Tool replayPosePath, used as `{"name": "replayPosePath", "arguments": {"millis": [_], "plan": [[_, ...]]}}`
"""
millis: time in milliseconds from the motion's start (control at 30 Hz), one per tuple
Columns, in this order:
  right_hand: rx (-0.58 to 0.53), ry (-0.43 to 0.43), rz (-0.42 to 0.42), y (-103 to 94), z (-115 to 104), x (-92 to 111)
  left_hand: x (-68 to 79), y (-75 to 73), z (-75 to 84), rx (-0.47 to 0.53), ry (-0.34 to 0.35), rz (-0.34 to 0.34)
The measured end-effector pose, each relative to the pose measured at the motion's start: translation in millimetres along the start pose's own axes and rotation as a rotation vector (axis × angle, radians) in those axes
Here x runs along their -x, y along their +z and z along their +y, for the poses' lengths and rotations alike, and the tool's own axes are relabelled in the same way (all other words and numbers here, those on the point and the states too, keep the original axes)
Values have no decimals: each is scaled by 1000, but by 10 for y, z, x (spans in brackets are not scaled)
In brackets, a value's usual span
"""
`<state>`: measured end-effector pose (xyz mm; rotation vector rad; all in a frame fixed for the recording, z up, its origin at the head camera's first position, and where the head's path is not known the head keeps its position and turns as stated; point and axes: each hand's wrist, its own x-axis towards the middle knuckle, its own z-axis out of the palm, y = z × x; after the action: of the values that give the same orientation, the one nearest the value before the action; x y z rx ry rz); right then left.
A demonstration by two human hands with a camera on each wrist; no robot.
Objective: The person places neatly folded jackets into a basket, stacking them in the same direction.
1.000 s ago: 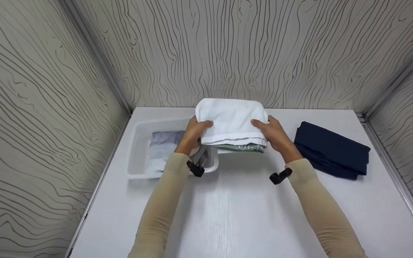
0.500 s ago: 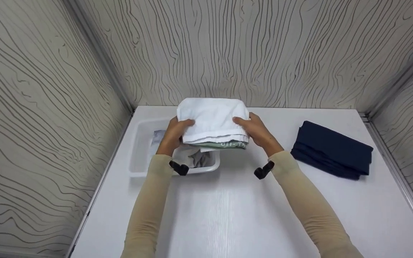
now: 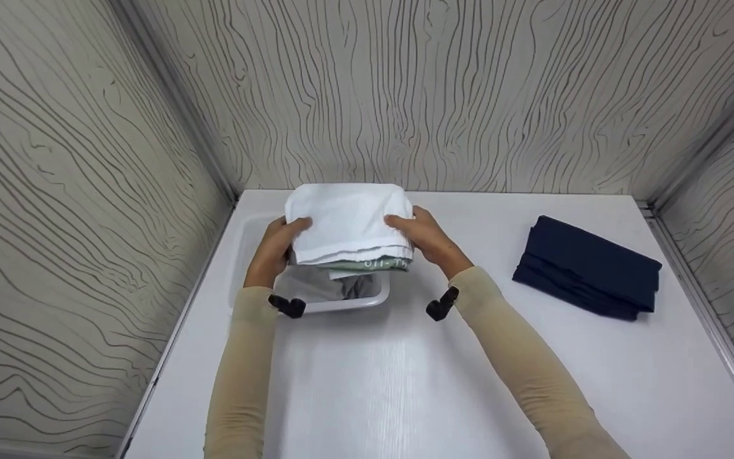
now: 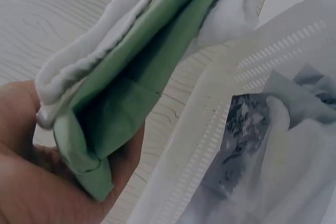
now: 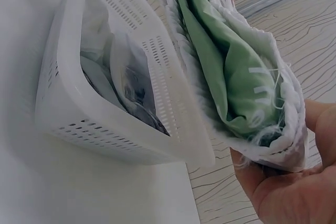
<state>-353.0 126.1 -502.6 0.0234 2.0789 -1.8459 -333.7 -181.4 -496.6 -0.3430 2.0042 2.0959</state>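
A folded white cloth point(image 3: 351, 217) with a green layer point(image 4: 126, 93) inside is held up over the basket point(image 3: 367, 303) in the head view. White lettering shows on the green layer in the right wrist view. My left hand point(image 3: 270, 250) grips the cloth's left end, thumb on top and fingers underneath. At the right end my right hand point(image 3: 429, 236) holds it the same way, thumb over the white top. The white perforated plastic basket stands below and is partly hidden by the cloth. Inside it lie grey and white pieces of fabric point(image 4: 294, 156), one with a dark patterned part.
A folded navy blue garment point(image 3: 590, 268) lies on the right of the white table point(image 3: 367, 382). Wood-grain panels point(image 3: 392, 95) enclose the table at the back and both sides. A metal strip point(image 3: 717, 331) runs along the right edge.
Both hands have carried the folded cloth leftward, from the basket's right side to above it, and slightly lower at the end. The navy garment and basket have stayed put.
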Motion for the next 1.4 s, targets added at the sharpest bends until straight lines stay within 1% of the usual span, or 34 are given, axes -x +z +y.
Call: {"name": "replayPosePath", "arguments": {"millis": [167, 367, 533, 667, 833, 1000, 1133, 1233, 1300, 1400], "plan": [[7, -19, -24, 139, 2, -1, -14, -170, -51, 7, -16, 11], [20, -7, -37, 261, 29, -30, -29, -319, -108, 11, -53, -4], [34, -8, -62, 333, 63, -69, -47, -409, -143, -53, -95, -14], [40, -7, -93, 363, 103, -85, -60, -461, -176, -99, -126, -43], [52, 1, -126, 416, 145, -92, -58, -531, -209, -112, -130, -58], [77, 21, -125, 484, 165, -87, -49, -599, -240, -137, -147, -51], [108, 31, -117, 545, 194, -87, -46, -646, -286, -178, -184, -24], [149, 21, -112, 605, 219, -78, -42, -670, -323, -228, -201, -7], [195, -4, -107, 649, 234, -73, -41, -679, -346, -258, -210, 6], [306, -47, -88, 713, 262, -77, -25, -684, -376, -314, -224, 40]]}}
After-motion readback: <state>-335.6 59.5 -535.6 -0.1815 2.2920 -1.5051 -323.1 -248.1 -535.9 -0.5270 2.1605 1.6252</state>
